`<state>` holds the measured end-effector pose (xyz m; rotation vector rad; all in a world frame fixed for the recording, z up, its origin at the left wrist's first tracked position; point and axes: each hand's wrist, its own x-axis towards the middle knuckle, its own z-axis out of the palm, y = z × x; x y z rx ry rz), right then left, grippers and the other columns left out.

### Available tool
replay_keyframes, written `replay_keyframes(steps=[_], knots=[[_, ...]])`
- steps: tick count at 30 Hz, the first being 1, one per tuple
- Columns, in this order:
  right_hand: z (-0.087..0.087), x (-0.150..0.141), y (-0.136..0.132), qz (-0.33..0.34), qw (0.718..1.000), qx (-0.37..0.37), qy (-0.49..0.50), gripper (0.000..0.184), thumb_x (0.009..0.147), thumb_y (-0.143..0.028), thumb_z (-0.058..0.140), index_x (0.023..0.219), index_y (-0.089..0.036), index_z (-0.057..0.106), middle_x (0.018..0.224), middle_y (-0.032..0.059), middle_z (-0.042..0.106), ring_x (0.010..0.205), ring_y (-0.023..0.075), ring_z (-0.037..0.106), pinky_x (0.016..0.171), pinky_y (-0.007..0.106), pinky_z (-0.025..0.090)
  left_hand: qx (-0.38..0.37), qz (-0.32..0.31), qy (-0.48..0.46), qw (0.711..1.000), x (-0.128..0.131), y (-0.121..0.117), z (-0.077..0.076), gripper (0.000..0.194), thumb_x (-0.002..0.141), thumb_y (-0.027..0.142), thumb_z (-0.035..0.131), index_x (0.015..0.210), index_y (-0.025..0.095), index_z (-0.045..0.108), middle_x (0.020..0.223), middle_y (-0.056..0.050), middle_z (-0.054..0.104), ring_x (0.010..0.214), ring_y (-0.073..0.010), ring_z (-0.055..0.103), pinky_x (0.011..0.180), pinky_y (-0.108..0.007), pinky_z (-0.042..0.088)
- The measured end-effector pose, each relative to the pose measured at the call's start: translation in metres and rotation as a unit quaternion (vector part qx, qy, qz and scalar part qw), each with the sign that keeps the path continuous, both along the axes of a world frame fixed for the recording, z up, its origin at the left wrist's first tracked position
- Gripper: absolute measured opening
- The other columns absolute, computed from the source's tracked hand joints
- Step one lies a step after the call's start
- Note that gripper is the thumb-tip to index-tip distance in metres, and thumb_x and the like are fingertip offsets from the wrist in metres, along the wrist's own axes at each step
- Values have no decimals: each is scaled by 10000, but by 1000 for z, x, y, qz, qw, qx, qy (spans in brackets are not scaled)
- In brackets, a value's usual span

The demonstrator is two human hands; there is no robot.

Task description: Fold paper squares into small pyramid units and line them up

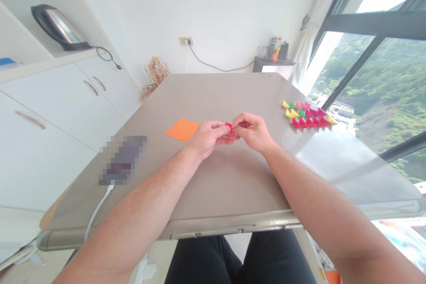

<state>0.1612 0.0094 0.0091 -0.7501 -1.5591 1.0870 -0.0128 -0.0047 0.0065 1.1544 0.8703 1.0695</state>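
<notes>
A small piece of folded red paper (229, 128) is pinched between my two hands above the middle of the table. My left hand (211, 135) grips it from the left, thumb on top and fingers underneath. From the right, my right hand (251, 131) pinches its edge between thumb and forefinger. The fingers cover much of the paper, so its full shape is hidden. Just left of my left hand, orange paper (182, 130) lies flat on the table, its right corner behind that hand.
Several small folded paper pieces (308, 123) in red, pink, green and yellow stand in rows at the table's right. A pixelated dark object (123, 159) with a white cable (98, 208) lies at the left. The grey table (219, 93) reaches towards the wall; a window (376, 62) is at the right.
</notes>
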Motion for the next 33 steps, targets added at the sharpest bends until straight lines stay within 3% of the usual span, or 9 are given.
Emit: replay_keyframes(steps=[8,16,21,33], knots=[[2,4,1,-12,1000,-16,-23,28,676,-184,643,688,-208,650,649,-25,637,607,133,612,606,301,520,29,14,25,999,1,1,-3,329,763,433,829,891,133,782,908,-141,786,890,-275,767,876,-445,593],[7,2,-2,-71,996,-38,-49,126,705,-262,732,736,-201,626,697,-3,684,602,140,634,595,296,521,104,109,44,988,5,-2,-1,391,759,414,822,1039,146,771,992,-110,787,910,-250,751,911,-460,598],[6,1,-2,-64,995,-57,-51,161,704,-281,762,812,-188,685,763,18,712,626,143,634,612,309,536,128,146,77,978,5,-3,0,329,734,374,847,965,160,755,930,-94,792,845,-237,751,897,-456,602],[0,2,1,-82,990,-64,-98,128,715,-313,759,747,-192,730,654,25,707,617,153,626,575,284,481,125,163,96,974,10,-5,0,191,779,328,781,873,163,762,846,-76,785,792,-224,746,825,-426,613]])
